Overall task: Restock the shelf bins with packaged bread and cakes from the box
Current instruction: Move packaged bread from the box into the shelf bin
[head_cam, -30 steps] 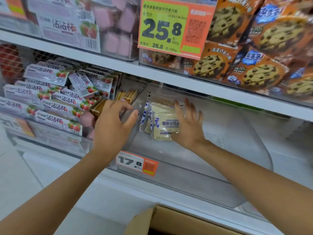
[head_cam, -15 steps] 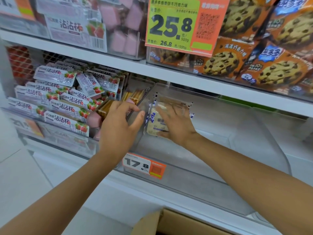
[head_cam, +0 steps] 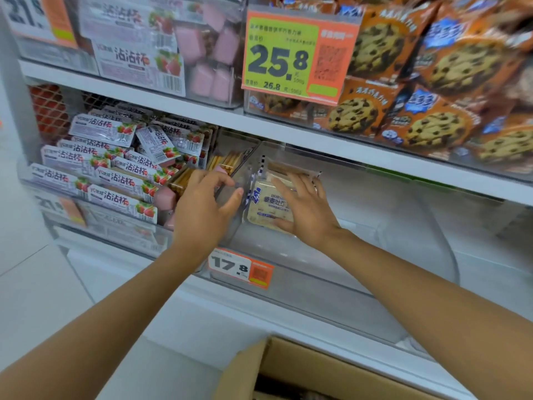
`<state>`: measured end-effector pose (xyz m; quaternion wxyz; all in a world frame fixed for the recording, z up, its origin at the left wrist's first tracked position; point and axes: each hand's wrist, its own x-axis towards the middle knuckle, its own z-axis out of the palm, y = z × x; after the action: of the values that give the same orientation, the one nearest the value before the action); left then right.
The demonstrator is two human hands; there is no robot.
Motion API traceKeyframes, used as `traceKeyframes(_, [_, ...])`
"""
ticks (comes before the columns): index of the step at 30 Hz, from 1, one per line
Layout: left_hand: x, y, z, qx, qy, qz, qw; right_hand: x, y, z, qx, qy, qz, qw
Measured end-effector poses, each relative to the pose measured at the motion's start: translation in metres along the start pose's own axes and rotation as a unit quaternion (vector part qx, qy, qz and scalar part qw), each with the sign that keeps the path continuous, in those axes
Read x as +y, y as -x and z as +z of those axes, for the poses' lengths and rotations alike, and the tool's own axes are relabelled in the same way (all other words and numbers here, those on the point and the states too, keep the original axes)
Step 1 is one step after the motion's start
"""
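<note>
We pinch the wall of the clear bin (head_cam: 331,293) with the left hand (head_cam: 199,215), right hand (head_cam: 305,215) flat (grip open), and slide the bread packet (head_cam: 268,206) snug against it.

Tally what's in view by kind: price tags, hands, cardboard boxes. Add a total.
Price tags: 4 (top-left tag, 25.8 tag, 17.8 tag, blurred lower-left tag)
Hands: 2 (left hand gripping the clear bin wall, right hand flat on the bread pack)
Cardboard boxes: 1 (cardboard box)
Total: 7
</note>
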<state>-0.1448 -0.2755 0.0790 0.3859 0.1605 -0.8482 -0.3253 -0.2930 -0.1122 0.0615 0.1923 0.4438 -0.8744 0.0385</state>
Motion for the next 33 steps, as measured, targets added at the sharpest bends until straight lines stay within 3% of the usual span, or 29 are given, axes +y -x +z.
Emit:
traceKeyframes(3, [0.014, 0.012, -0.005, 0.038, -0.086, 0.01, 0.996, -0.006, 0.033, -0.035, -0.016, -0.087, 0.055, 0.995])
traceKeyframes(5, [0.03, 0.03, -0.007, 0.036, -0.104, 0.026, 0.994, -0.011, 0.061, -0.059, 0.019, -0.113, 0.078, 0.99])
traceKeyframes(7, [0.051, 0.054, -0.006, -0.022, -0.053, 0.018, 0.998, -0.019, 0.094, -0.079, 0.065, -0.13, 0.091, 0.985])
traceKeyframes(9, [0.066, 0.089, -0.001, -0.112, 0.001, -0.017, 0.994, -0.03, 0.135, -0.092, 0.057, -0.149, 0.111, 0.981])
traceKeyframes(13, [0.073, 0.176, 0.013, -0.269, 0.057, -0.089, 0.957, -0.041, 0.237, -0.084, -0.034, -0.182, 0.139, 0.973])
traceKeyframes(17, [0.058, 0.245, 0.022, -0.372, 0.026, -0.133, 0.918, -0.033, 0.335, -0.049, -0.17, -0.194, 0.202, 0.945])
traceKeyframes(19, [0.045, 0.263, 0.028, -0.384, 0.018, -0.158, 0.91, -0.027, 0.359, -0.023, -0.234, -0.19, 0.228, 0.926])
traceKeyframes(25, [0.031, 0.278, 0.046, -0.398, 0.033, -0.212, 0.892, -0.044, 0.377, 0.056, -0.295, -0.162, 0.204, 0.919])
traceKeyframes(28, [0.031, 0.278, 0.056, -0.4, 0.05, -0.236, 0.884, -0.039, 0.383, 0.062, -0.225, -0.14, 0.22, 0.939])
traceKeyframes(30, [0.032, 0.278, 0.06, -0.393, 0.061, -0.262, 0.879, -0.025, 0.377, 0.044, -0.155, -0.188, 0.246, 0.938])
traceKeyframes(33, [0.041, 0.276, 0.061, -0.399, 0.107, -0.276, 0.868, -0.008, 0.359, -0.008, -0.15, -0.349, 0.292, 0.878])
